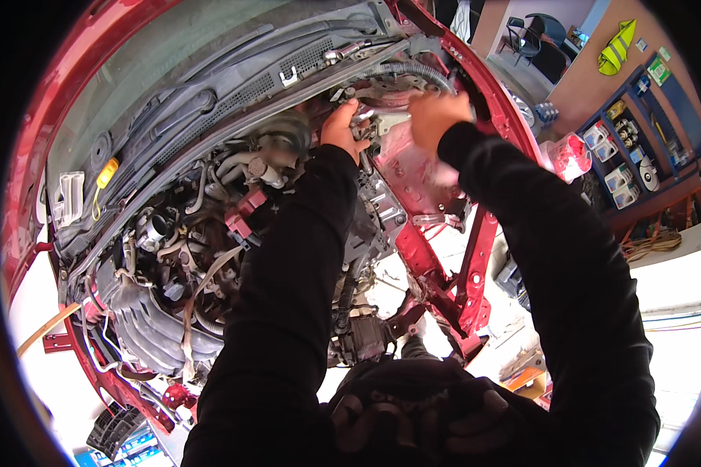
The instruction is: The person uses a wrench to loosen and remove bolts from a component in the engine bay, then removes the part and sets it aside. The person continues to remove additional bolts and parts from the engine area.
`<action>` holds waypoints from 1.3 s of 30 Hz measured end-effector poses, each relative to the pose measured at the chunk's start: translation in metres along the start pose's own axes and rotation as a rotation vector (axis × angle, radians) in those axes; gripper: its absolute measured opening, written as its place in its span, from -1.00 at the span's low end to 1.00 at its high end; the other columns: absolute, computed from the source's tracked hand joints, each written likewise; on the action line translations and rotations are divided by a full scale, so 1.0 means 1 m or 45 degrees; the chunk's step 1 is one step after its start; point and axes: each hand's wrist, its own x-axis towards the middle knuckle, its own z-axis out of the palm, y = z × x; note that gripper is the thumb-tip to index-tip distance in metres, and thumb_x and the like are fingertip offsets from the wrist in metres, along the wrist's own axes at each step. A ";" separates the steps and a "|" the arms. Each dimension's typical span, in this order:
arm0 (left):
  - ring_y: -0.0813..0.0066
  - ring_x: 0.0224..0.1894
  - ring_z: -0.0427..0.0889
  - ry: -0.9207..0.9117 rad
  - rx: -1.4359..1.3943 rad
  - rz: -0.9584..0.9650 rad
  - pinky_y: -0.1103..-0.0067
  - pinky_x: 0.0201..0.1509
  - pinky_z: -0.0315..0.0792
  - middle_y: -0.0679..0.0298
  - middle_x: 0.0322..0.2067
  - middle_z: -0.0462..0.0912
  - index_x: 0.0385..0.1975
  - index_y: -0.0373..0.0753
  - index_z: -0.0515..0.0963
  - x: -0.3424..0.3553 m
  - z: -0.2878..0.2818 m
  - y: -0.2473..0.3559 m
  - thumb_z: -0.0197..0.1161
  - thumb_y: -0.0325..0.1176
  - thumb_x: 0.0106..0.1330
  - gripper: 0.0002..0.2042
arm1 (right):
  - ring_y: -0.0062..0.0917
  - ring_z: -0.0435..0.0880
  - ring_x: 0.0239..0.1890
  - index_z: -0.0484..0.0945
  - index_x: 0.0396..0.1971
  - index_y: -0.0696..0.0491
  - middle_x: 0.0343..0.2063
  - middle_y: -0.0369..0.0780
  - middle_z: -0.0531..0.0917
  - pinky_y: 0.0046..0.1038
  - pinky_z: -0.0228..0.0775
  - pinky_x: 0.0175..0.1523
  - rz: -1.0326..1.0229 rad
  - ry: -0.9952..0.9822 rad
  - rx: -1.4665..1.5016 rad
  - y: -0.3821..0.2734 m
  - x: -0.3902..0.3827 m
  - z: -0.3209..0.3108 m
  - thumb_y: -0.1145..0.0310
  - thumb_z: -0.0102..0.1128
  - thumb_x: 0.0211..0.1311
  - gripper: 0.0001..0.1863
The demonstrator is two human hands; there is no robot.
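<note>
I lean over the open engine bay of a red car. My left hand [343, 124] is at the back right of the bay, beside the engine [210, 257], its fingers curled at a small metal fitting [349, 95]; what they grip is hidden. My right hand [436, 117] is just to its right, over the red inner body panel [409, 175], below a grey corrugated hose [401, 70]. It is blurred, so its fingers and anything in them cannot be made out. A pink-red block [245, 206] sits on the engine, left of my left sleeve.
The red fender edge [514, 124] bounds the bay on the right. A yellow tool [107, 173] lies on the windscreen cowl. Beyond the car are a blue shelf rack [639, 144], a hanging yellow vest [615, 48], a pink bucket [568, 156] and a chair [526, 39].
</note>
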 end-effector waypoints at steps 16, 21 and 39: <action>0.44 0.02 0.69 -0.140 0.048 -0.072 -0.02 0.09 0.47 0.53 -0.17 0.73 -0.11 0.07 0.63 -0.006 -0.004 0.010 0.38 0.11 0.40 -0.70 | -0.02 0.84 -0.08 0.75 -0.14 0.16 -0.14 0.07 0.81 0.02 0.65 0.10 -0.263 -0.583 0.591 -0.022 -0.019 -0.045 0.05 0.40 0.16 -0.54; 0.40 -0.03 0.68 0.010 0.096 0.027 -0.02 0.10 0.43 0.51 -0.15 0.72 -0.13 0.05 0.64 -0.005 0.003 0.000 0.39 0.10 0.39 -0.70 | -0.21 0.87 -0.08 0.76 -0.12 0.04 -0.12 -0.10 0.84 -0.14 0.65 0.00 -0.074 0.136 -0.020 0.008 0.015 0.001 0.15 0.36 0.24 -0.68; 0.42 -0.03 0.68 0.116 0.073 0.046 0.02 0.09 0.48 0.48 -0.14 0.72 -0.10 0.00 0.67 -0.011 0.005 0.005 0.46 0.07 0.37 -0.68 | -0.08 0.84 0.01 0.77 -0.15 0.11 -0.13 0.03 0.83 -0.01 0.66 0.11 -0.085 -0.455 0.335 0.018 0.001 -0.023 0.18 0.30 0.21 -0.65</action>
